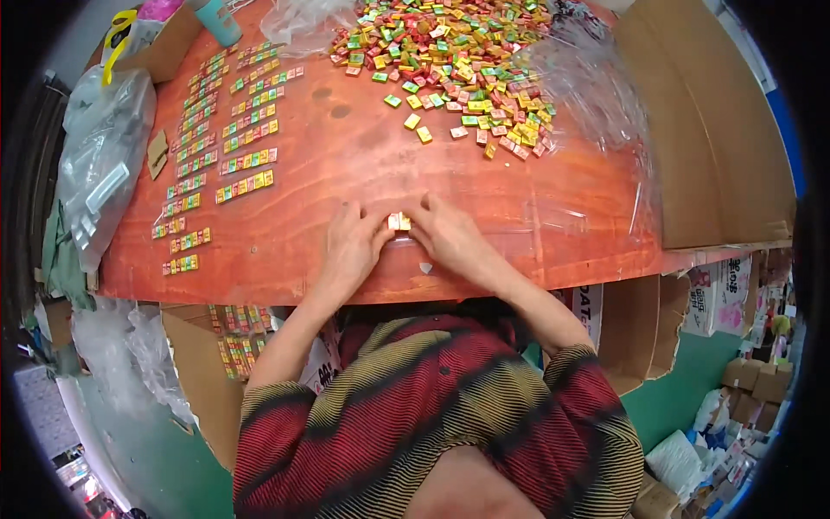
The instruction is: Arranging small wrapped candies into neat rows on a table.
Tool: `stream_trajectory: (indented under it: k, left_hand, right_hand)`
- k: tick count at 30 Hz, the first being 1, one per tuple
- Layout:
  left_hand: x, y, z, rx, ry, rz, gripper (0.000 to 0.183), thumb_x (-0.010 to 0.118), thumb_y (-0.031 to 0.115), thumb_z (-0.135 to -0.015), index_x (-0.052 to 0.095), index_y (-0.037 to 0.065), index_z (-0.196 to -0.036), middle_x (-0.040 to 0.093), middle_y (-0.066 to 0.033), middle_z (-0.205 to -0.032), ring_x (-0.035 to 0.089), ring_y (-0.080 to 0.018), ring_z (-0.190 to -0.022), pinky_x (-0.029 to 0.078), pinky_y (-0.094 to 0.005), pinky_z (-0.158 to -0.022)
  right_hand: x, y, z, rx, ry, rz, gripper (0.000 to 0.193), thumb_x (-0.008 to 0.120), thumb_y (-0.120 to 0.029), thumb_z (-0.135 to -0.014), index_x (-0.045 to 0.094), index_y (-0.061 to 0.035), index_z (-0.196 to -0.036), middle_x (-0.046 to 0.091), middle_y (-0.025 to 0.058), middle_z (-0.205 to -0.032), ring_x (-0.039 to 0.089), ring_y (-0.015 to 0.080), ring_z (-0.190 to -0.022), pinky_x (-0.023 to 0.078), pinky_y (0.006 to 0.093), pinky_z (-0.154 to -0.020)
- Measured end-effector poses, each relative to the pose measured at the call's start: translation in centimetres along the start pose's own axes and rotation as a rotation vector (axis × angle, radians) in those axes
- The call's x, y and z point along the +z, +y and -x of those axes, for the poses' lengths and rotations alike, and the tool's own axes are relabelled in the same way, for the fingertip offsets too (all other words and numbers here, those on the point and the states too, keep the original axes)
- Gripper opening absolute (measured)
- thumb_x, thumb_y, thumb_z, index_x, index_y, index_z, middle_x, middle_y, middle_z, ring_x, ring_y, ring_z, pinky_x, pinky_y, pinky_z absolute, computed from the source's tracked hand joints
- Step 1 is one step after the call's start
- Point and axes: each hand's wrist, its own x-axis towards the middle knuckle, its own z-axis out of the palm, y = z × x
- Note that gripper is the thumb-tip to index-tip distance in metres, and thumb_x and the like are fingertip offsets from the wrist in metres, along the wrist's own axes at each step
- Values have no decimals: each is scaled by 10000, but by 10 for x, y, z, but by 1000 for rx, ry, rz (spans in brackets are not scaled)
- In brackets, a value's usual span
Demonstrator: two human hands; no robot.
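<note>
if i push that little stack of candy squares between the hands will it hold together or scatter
The small stack of candies would probably scatter: it looks like separate wrapped squares pinched between the left hand and right hand. They likely slide easily on the smooth red table, and flat sides suggest no rolling. Probably very light.

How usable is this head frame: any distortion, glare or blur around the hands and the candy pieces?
Head view: strong fisheye bends the red wooden table edge and leaves a black rim; lighting is even and soft, with faint glare on the clear plastic sheet; the left hand and right hand are sharp enough, but the small candy piece between them is washed out, and the candy pile is soft.
</note>
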Motion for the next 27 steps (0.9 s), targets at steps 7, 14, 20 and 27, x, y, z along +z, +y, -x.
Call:
stream_trajectory:
  k: [7,14,20,27]
  left_hand:
    - [3,-8,30,84,135,-204,444,643,178,-733,512,14,-1124,502,-157,-955,487,-310,-889,409,-404,-744]
    - [10,-15,44,102,212,-333,461,604,165,-763,481,16,-1181,445,-190,-1205,397,-365,-1145,325,-499,-929]
    - [14,-28,41,223,57,-330,420,549,126,-800,470,16,-1198,422,-184,-1251,354,-379,-1193,279,-514,-985]
    - [11,-25,47,164,75,-193,440,580,134,-788,475,30,-1203,449,-177,-1247,383,-362,-1188,280,-473,-1009]
  right_hand:
    - [2,-7,19,-109,-83,92,483,585,-69,-714,430,52,-1154,505,200,-1046,532,356,-882,443,404,-755]
    - [17,-20,22,-240,70,285,352,514,-39,-701,513,44,-1043,533,177,-987,543,296,-856,460,355,-734]
    - [20,-41,7,-166,-71,421,206,509,-44,-708,531,30,-900,520,131,-864,538,289,-805,465,360,-682]
    - [26,-28,15,-117,51,156,183,480,-29,-740,526,29,-908,511,147,-868,535,308,-831,470,384,-666]
